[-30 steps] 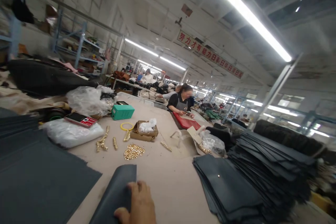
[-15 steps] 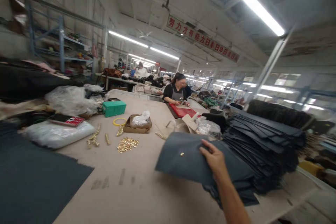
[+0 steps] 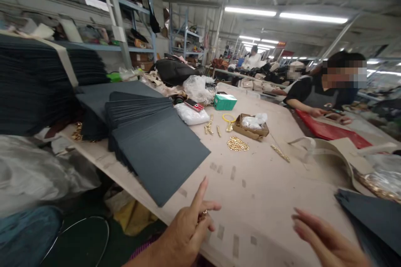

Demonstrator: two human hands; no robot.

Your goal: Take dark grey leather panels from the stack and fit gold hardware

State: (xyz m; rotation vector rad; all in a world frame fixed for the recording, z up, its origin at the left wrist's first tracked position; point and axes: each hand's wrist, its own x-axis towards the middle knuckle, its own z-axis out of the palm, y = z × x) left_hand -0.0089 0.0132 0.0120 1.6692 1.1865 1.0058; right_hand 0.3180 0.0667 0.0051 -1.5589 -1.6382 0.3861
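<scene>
1. left hand [image 3: 188, 227] hovering low over the tabletop [image 3: 266, 183], forefinger stretched out, other fingers curled around a small gold fitting [image 3: 203, 216].
2. right hand [image 3: 326, 240] open and empty, fingers pointing left, just above the tabletop near a dark leather panel [image 3: 372, 217].
3. stack of dark panels [image 3: 159, 150] lying left of the left hand.
4. heap of gold fittings [image 3: 237, 144] farther off, beside a green box [image 3: 224, 102]; no legible writing anywhere.
</scene>
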